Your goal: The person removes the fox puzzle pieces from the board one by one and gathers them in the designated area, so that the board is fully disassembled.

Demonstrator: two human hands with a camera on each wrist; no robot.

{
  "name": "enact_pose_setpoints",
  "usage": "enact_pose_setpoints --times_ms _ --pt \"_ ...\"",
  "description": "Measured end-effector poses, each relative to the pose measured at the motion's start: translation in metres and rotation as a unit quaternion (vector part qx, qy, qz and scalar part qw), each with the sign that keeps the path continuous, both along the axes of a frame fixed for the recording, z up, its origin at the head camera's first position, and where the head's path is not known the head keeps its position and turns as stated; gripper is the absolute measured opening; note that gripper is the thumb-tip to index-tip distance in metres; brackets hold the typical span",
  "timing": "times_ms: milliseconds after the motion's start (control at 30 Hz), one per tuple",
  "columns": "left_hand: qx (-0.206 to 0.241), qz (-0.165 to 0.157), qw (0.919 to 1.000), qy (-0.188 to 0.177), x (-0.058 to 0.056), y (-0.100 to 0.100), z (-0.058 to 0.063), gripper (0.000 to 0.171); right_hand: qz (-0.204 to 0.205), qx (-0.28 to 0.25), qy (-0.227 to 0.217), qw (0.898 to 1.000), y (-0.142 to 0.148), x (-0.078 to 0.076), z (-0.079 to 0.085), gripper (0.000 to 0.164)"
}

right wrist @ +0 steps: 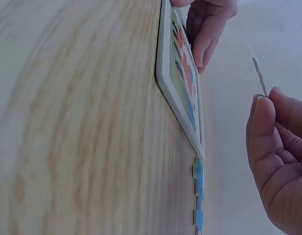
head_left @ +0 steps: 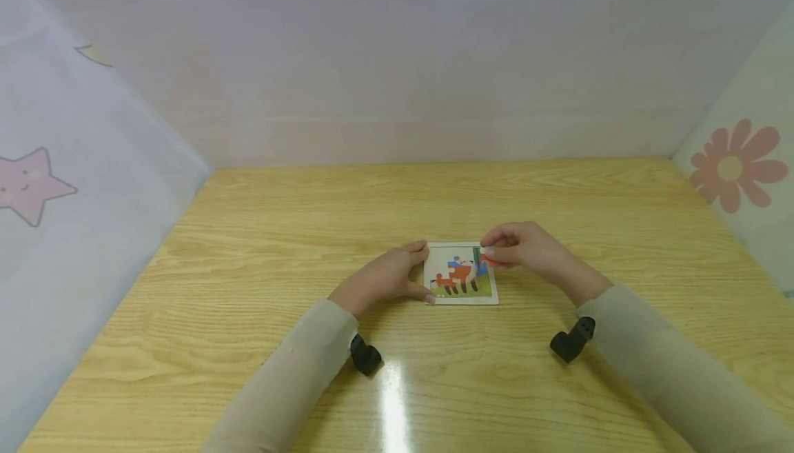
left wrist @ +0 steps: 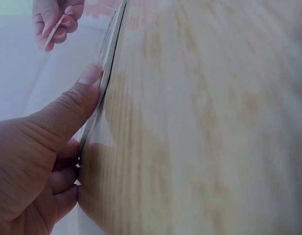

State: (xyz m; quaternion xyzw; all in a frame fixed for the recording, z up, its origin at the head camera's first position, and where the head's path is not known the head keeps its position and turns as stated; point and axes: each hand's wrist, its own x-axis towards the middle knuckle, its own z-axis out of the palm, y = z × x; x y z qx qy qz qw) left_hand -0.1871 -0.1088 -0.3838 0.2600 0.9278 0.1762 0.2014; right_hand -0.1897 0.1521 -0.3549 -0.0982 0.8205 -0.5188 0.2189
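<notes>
A square jigsaw board [head_left: 462, 302] with a pale rim lies on the table, its picture of a red-orange animal on green grass partly filled in. My left hand [head_left: 389, 276] grips the board's left side, thumb at the near corner and fingers at the far one. Above the board's far right corner, my right hand [head_left: 527, 249] pinches a thin jigsaw piece [right wrist: 259, 78] between thumb and fingertips. Red shows on its face in the head view. Edge-on in both wrist views, the piece is raised off the board.
Loose blue jigsaw pieces [right wrist: 199, 183] lie by the board's corner in the right wrist view; my right hand hides them in the head view. The wooden table [head_left: 298, 212] meets pale cloth walls [head_left: 397, 81] at the back and sides.
</notes>
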Motion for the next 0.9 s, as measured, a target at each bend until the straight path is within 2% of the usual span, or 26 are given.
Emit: enact_pose_setpoints --times_ms 133,500,900 --pt "0.004 -0.001 1.0 0.001 0.0 0.0 0.0 0.097 -0.016 0.0 -0.011 1.0 0.004 0.001 -0.001 0.026" --pt "0.007 0.001 1.0 -0.006 0.0 -0.001 0.0 0.097 -0.029 0.015 -0.005 0.999 0.019 0.006 -0.007 0.026" --pt "0.0 0.005 1.0 -0.008 0.001 -0.001 0.002 0.097 -0.05 0.046 -0.012 0.998 0.028 0.002 -0.017 0.026"
